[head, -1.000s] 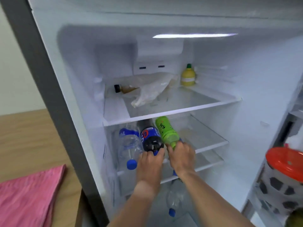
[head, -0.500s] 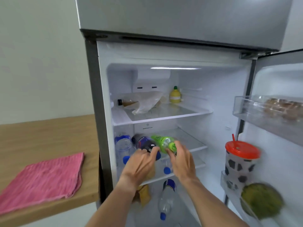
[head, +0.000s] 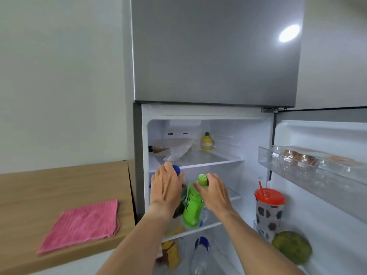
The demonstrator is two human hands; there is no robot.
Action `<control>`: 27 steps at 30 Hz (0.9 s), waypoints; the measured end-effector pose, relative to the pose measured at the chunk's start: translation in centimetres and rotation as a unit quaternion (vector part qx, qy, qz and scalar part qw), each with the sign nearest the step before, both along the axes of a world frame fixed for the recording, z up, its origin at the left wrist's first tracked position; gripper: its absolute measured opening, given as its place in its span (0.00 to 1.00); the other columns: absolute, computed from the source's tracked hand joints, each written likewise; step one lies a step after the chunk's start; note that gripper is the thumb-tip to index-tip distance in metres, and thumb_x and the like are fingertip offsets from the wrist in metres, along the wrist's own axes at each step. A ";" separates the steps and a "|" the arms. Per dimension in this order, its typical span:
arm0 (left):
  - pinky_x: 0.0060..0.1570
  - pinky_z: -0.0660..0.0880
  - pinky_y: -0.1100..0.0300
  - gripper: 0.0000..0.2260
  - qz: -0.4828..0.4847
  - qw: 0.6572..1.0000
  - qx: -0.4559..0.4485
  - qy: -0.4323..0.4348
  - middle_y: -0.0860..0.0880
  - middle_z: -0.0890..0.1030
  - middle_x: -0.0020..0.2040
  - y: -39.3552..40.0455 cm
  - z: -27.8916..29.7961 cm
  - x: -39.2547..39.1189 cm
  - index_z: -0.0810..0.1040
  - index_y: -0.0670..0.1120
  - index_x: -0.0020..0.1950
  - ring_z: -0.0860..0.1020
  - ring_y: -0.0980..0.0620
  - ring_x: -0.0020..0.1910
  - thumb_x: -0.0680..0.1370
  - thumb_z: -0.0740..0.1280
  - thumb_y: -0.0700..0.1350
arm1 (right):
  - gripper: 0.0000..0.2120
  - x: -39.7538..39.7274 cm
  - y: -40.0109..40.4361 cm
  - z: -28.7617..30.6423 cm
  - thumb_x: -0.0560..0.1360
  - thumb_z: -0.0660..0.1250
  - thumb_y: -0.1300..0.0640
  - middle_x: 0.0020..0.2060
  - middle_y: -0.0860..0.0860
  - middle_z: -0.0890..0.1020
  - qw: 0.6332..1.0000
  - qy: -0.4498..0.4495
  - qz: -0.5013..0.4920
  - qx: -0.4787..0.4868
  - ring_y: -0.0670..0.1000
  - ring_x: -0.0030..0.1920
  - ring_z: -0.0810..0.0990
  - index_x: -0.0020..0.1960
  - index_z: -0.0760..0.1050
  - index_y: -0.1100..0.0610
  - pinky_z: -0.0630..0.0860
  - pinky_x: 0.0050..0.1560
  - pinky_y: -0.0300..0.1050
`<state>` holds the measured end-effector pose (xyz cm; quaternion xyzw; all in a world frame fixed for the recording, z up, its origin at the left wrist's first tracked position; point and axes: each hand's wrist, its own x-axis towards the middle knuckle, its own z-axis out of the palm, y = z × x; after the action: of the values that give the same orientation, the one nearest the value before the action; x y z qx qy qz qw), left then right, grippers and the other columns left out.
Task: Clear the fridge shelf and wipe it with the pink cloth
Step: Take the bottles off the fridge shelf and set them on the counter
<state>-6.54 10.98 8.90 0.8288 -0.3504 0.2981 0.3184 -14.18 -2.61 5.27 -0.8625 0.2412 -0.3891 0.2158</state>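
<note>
Two bare hands up in front of the open fridge's middle shelf [head: 228, 197]. Left hand [head: 165, 188] wrapped around one dark cola bottle with a blue cap [head: 183, 192], grip closed on its neck. Right hand [head: 215, 193] pinching one bright green plastic bottle [head: 192, 207] just under its green cap, grip closed narrow there. Both bottles upright-ish, side by side, touching, held out in front of the shelf. One pink ribbed cloth [head: 84, 225] lying flat on the wooden counter [head: 49, 187] left of the fridge, well apart from both hands. Top shelf: one yellow lemon-shaped squeeze bottle [head: 207, 140], one crumpled clear plastic bag [head: 179, 150]. Door: one spotted cup with an orange lid [head: 269, 210], one round green fruit [head: 291, 247].
</note>
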 end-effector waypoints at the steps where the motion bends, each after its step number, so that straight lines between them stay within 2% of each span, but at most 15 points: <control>1: 0.58 0.71 0.53 0.14 0.004 1.000 -0.012 0.018 0.43 0.78 0.56 0.4 1.1 -0.3 0.70 0.41 0.58 0.76 0.44 0.56 0.83 0.57 0.52 | 0.15 -0.1 0.5 0.7 0.77 0.68 0.43 0.41 0.47 0.72 1.000 0.010 -0.011 -0.002 0.49 0.43 0.73 0.44 0.69 0.54 0.66 0.42 0.43; 3: 0.59 0.72 0.51 0.15 0.016 0.998 -0.036 0.056 0.40 0.78 0.57 1.4 3.5 -0.8 0.72 0.39 0.58 0.77 0.41 0.57 0.83 0.57 0.50 | 0.16 -0.4 1.6 2.3 0.77 0.67 0.42 0.40 0.47 0.71 1.000 0.008 -0.028 -0.004 0.50 0.41 0.73 0.41 0.67 0.52 0.65 0.40 0.45; 6: 0.56 0.74 0.48 0.15 0.030 0.995 -0.044 0.080 0.39 0.79 0.55 3.6 6.6 -1.6 0.74 0.38 0.56 0.78 0.39 0.55 0.82 0.58 0.49 | 0.16 -1.2 3.3 4.9 0.77 0.66 0.41 0.40 0.46 0.71 0.999 -0.029 -0.043 -0.017 0.45 0.36 0.71 0.41 0.67 0.51 0.63 0.34 0.42; 9: 0.54 0.76 0.46 0.14 0.000 0.997 -0.036 0.073 0.38 0.81 0.52 6.3 9.3 -2.5 0.75 0.37 0.54 0.79 0.38 0.51 0.81 0.58 0.47 | 0.15 -2.2 5.3 7.7 0.78 0.65 0.41 0.41 0.48 0.74 0.996 -0.066 -0.047 -0.045 0.48 0.38 0.74 0.43 0.69 0.52 0.69 0.38 0.45; 14: 0.50 0.78 0.46 0.14 -0.054 0.989 -0.093 0.100 0.38 0.80 0.49 11.5 13.6 -3.2 0.74 0.36 0.53 0.79 0.37 0.48 0.80 0.59 0.47 | 0.14 -3.0 10.2 12.1 0.78 0.65 0.43 0.41 0.48 0.75 0.990 -0.096 -0.017 -0.105 0.50 0.41 0.75 0.43 0.71 0.53 0.73 0.46 0.48; 16: 0.49 0.77 0.47 0.15 -0.063 0.986 -0.116 0.098 0.38 0.79 0.50 13.6 14.9 -3.4 0.74 0.37 0.54 0.78 0.37 0.48 0.80 0.59 0.49 | 0.14 -2.6 12.3 13.9 0.78 0.65 0.43 0.41 0.49 0.75 0.987 -0.099 -0.019 -0.125 0.53 0.42 0.75 0.43 0.72 0.54 0.70 0.43 0.48; 20: 0.56 0.76 0.47 0.15 -0.062 0.979 -0.177 0.080 0.39 0.79 0.55 17.5 16.6 -2.8 0.76 0.39 0.57 0.77 0.37 0.55 0.80 0.60 0.50 | 0.16 -1.3 16.5 16.6 0.78 0.64 0.41 0.42 0.50 0.75 0.986 -0.098 -0.019 -0.135 0.53 0.42 0.74 0.43 0.72 0.54 0.67 0.40 0.47; 24: 0.53 0.75 0.51 0.13 -0.045 0.979 -0.194 0.038 0.42 0.80 0.54 20.6 17.4 -0.7 0.76 0.42 0.56 0.77 0.40 0.55 0.79 0.61 0.50 | 0.16 1.0 19.7 17.8 0.78 0.64 0.41 0.42 0.50 0.76 0.986 -0.118 -0.001 -0.117 0.51 0.40 0.74 0.42 0.71 0.52 0.65 0.36 0.44; 27: 0.50 0.72 0.53 0.14 -0.025 0.983 -0.179 0.013 0.43 0.81 0.54 22.4 17.8 1.8 0.77 0.43 0.56 0.78 0.42 0.55 0.79 0.61 0.51 | 0.16 3.6 21.7 18.3 0.79 0.63 0.42 0.43 0.51 0.77 0.986 -0.125 0.003 -0.110 0.52 0.41 0.75 0.45 0.74 0.55 0.69 0.40 0.45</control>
<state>-4.71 33.34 26.70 0.7533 -0.3077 0.3376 0.4732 -10.58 19.07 23.54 -0.8264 0.1655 -0.5171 0.1496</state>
